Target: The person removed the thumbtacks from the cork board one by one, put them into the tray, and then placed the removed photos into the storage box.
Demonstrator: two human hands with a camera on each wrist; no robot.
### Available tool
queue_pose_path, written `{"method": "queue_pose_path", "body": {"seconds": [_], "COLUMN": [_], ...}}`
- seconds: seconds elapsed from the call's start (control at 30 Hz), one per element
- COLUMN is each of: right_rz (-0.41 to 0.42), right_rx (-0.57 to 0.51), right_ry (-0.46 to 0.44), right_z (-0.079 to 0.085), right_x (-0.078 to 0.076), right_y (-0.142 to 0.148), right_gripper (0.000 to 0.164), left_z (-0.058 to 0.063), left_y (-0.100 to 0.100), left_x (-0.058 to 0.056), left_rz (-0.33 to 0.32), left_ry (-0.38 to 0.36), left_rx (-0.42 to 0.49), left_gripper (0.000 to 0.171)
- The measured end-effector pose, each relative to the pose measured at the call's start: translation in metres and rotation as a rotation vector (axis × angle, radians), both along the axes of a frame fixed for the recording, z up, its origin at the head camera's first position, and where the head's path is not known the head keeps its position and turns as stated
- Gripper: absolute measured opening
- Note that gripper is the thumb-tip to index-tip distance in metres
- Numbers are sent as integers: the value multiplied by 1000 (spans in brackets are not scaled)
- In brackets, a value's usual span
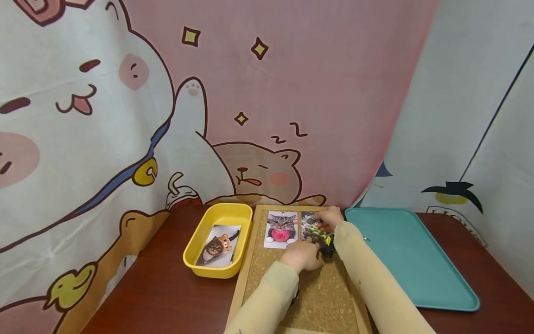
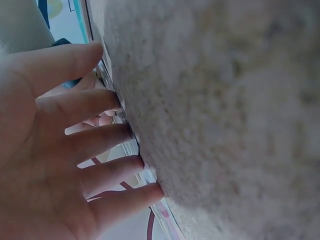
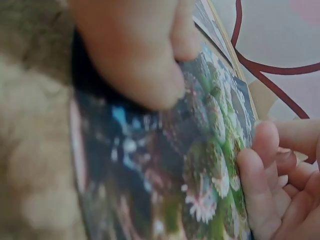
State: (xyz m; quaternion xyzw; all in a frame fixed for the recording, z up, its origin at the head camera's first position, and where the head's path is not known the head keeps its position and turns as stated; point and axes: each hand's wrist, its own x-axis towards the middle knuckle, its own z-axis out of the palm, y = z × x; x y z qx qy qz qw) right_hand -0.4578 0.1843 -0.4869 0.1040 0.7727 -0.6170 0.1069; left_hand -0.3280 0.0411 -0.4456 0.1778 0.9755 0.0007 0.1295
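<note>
A photo of spiny green plants (image 1: 309, 227) lies on the upper right of the cork board (image 1: 321, 297). My left hand (image 1: 302, 256) is low at this photo. In the left wrist view its fingers (image 2: 100, 137) are straight and spread, with tips meeting the surface. In the right wrist view, fingers at the top cover part of the photo's dark end. My right hand (image 1: 330, 218) is at the photo's upper right, bent fingertips (image 3: 250, 167) at its edge; whether they pinch anything I cannot tell. Left of it lies a photo of a grey cat (image 1: 281, 225) with a pin at its top.
Left of the board stands a yellow bin (image 1: 189, 253) holding another cat photo (image 1: 219, 248). A teal tray (image 1: 413, 260) sits to the right, with a small shiny pin (image 1: 367, 239) near its left edge. Behind the table (image 1: 137, 297) hangs a printed cartoon curtain (image 1: 333, 93).
</note>
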Motion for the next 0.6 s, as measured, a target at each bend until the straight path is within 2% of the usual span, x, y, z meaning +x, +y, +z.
{"method": "queue_pose_path", "body": {"seconds": [0.2,0.37,0.6], "right_rz": [65,78,111], "right_rx": [-30,-40,-57], "right_ry": [38,53,69], "right_z": [-3,-3,11], "right_x": [6,10,24], "right_y": [5,8,7], "right_gripper": [35,31,30], "left_z": [0,-1,4], "left_y": [1,0,-1], "left_x": [2,2,6], "left_rz": [-7,-19,-37], "left_ry": [7,12,23], "left_rx": [10,1,6], "left_gripper": [56,55,53]}}
